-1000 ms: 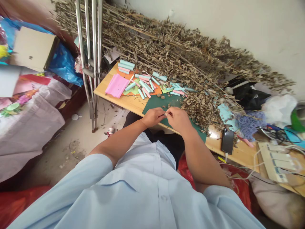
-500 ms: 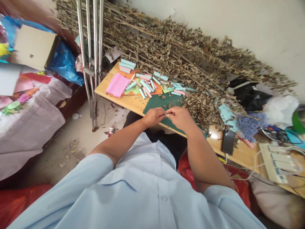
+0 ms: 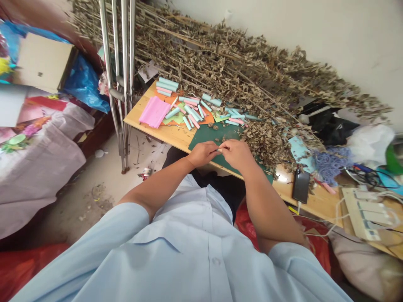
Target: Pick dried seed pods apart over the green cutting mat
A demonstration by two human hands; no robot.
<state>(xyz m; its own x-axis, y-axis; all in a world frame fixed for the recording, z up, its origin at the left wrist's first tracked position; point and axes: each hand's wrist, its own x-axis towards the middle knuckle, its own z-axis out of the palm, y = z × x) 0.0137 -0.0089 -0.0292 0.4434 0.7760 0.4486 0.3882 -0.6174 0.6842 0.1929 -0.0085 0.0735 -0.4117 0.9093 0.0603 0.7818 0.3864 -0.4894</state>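
My left hand [image 3: 203, 153] and my right hand [image 3: 236, 154] meet over a dark green cutting mat [image 3: 214, 135], pinching a small pale strip of rolled paper [image 3: 219, 149] between their fingertips. The fingers hide most of it. Beyond the mat, several mint-green and pink paper rolls [image 3: 190, 111] lie scattered on orange and green paper sheets [image 3: 204, 119]. A stack of pink paper [image 3: 154, 111] sits at their left. Crumbled dried leaves [image 3: 261, 140] lie just right of my right hand.
Dried leafy branches [image 3: 220, 54] cover the back of the wooden table [image 3: 163, 136]. A black phone [image 3: 300, 186], blue yarn [image 3: 330, 165] and a power strip [image 3: 365, 214] with cables lie to the right. Metal crutches [image 3: 116, 63] stand at the table's left end, beside a bed [image 3: 40, 167].
My hands stay together over the mat, with only slight shifts of the fingers on the small roll. The view has moved slightly.
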